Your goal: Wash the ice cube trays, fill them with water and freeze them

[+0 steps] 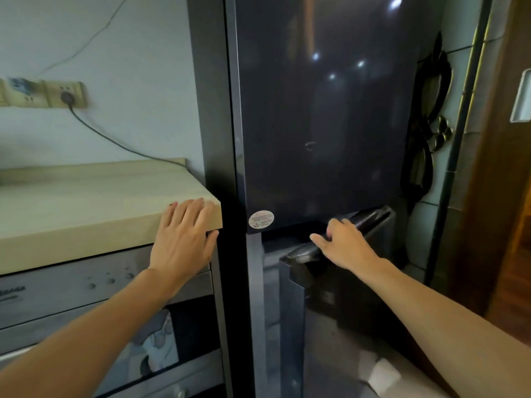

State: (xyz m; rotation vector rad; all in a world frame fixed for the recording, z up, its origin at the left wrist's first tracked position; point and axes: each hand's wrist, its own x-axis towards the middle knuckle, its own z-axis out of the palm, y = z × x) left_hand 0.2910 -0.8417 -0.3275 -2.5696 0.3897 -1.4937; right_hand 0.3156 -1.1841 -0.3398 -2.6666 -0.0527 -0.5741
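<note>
left hand flat, fingers spread; right hand curled in a grip, both arms outstretched

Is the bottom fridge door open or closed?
Open. The lower door swings out from the fridge, its top edge held by the right hand, with a dark gap behind.

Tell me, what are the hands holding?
The right hand grips the top edge of the lower fridge door, which stands ajar. The left hand lies flat on the counter, holding nothing.
</note>
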